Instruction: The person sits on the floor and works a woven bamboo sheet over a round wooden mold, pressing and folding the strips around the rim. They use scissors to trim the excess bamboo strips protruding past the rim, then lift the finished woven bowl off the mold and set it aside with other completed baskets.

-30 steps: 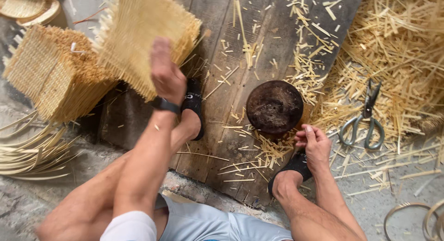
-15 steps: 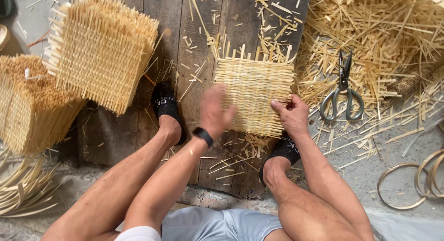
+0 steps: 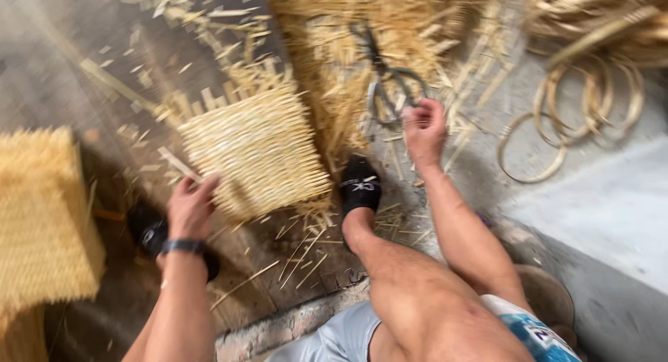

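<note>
A square woven straw mat [image 3: 257, 150] lies tilted on the dark wooden boards between my feet. My left hand [image 3: 191, 205], with a dark band on the wrist, grips the mat's near-left corner. My right hand [image 3: 424, 129] is stretched out to the right of the mat, its loosely curled fingers right beside the handles of a pair of metal shears [image 3: 386, 91] lying on loose straw. The blur hides whether those fingers touch the shears. My feet wear black shoes, one [image 3: 360, 184] at the mat's right corner and one [image 3: 149, 233] under my left wrist.
A stack of woven mats [image 3: 42, 216] stands at the left. A heap of straw cuttings [image 3: 362, 35] fills the top centre. Several thin cane hoops [image 3: 557, 132] lie on the grey floor at the right. Straw bits litter the boards.
The view has swung to the right. My left hand slid to the mat's near-left corner, and my right hand left the mat and went out to the shears.
</note>
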A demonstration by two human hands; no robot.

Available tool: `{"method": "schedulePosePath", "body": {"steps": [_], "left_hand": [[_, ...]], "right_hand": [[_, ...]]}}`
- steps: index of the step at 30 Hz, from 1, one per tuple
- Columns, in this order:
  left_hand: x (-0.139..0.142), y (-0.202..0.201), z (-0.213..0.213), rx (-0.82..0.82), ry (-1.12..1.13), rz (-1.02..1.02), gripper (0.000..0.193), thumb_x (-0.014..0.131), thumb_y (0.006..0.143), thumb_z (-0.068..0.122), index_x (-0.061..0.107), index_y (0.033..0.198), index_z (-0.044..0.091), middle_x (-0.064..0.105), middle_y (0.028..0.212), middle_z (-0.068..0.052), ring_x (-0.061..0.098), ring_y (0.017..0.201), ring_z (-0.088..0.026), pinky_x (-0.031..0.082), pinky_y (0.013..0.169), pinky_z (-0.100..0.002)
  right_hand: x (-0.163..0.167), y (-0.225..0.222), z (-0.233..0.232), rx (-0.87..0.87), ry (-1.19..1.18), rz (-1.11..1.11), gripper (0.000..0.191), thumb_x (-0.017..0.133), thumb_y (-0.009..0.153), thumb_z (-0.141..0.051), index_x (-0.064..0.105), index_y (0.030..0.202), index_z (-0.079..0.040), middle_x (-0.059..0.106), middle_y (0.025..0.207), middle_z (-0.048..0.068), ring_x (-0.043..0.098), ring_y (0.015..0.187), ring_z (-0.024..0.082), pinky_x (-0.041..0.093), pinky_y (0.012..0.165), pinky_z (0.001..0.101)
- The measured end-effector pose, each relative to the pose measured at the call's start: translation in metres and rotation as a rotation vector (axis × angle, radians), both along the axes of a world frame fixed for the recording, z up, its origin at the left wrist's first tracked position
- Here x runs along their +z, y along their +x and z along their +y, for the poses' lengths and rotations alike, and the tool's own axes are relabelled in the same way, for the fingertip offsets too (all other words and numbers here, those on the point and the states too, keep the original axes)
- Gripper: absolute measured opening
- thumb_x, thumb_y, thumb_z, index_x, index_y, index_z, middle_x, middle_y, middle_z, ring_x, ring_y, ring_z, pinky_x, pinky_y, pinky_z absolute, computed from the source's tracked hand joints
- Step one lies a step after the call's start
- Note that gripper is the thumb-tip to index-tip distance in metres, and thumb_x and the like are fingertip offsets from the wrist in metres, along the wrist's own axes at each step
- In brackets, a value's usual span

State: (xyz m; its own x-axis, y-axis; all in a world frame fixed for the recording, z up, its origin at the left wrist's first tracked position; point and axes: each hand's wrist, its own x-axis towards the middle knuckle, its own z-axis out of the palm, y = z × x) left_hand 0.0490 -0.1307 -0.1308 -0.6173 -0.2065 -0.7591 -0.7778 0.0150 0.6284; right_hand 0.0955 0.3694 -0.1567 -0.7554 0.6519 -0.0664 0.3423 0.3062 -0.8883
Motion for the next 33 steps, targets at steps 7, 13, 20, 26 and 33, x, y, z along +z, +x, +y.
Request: {"method": "schedulePosePath", "body": {"steps": [7, 13, 20, 26, 33], "left_hand": [[0.021, 0.029, -0.061, 0.179, -0.584, 0.404, 0.062, 0.082, 0.094, 0.006, 0.048, 0.146, 0.002, 0.064, 0.122, -0.013, 0.068, 0.101, -0.017, 0.066, 0.086, -0.03], [0.075, 0.007, 0.001, -0.141, -0.788, 0.876, 0.039, 0.074, 0.102, -0.005, 0.06, 0.138, 0.001, 0.07, 0.127, -0.013, 0.071, 0.114, -0.023, 0.066, 0.097, -0.034], [0.174, -0.024, 0.187, -0.739, -0.335, 1.375, 0.05, 0.072, 0.099, 0.02, 0.058, 0.144, 0.005, 0.062, 0.143, -0.021, 0.06, 0.13, -0.034, 0.051, 0.112, -0.043], [0.232, -0.015, 0.2, -0.367, 0.375, 0.706, 0.031, 0.063, 0.107, 0.027, 0.077, 0.114, 0.0, 0.069, 0.086, -0.006, 0.058, 0.073, -0.01, 0.049, 0.062, -0.026], [0.26, 0.016, 0.158, -0.063, 0.769, 0.342, 0.029, 0.06, 0.104, 0.031, 0.072, 0.108, 0.004, 0.052, 0.065, 0.005, 0.042, 0.051, -0.004, 0.034, 0.042, -0.02]], "right_hand": [[0.006, 0.132, 0.171, -0.154, 0.669, -0.853, 0.044, 0.085, 0.077, -0.025, 0.064, 0.109, -0.004, 0.061, 0.122, 0.023, 0.056, 0.118, 0.043, 0.044, 0.098, 0.0541], [0.038, 0.124, 0.118, 0.081, 0.373, -0.402, 0.014, 0.07, 0.099, -0.013, 0.07, 0.112, -0.008, 0.074, 0.095, 0.011, 0.07, 0.085, 0.028, 0.055, 0.078, 0.0379], [0.21, 0.016, 0.04, 0.586, -0.422, 0.005, 0.02, 0.062, 0.104, -0.008, 0.07, 0.12, 0.001, 0.07, 0.085, 0.003, 0.063, 0.072, 0.009, 0.055, 0.065, 0.0238], [0.325, -0.046, -0.043, 0.979, 0.105, 0.148, 0.019, 0.066, 0.098, -0.006, 0.072, 0.116, -0.003, 0.073, 0.091, 0.009, 0.066, 0.074, 0.013, 0.054, 0.063, 0.0262], [0.354, -0.058, -0.116, 1.214, 0.566, 0.382, 0.026, 0.078, 0.086, -0.014, 0.074, 0.109, -0.002, 0.067, 0.085, 0.014, 0.065, 0.067, 0.022, 0.055, 0.054, 0.0313]]}}
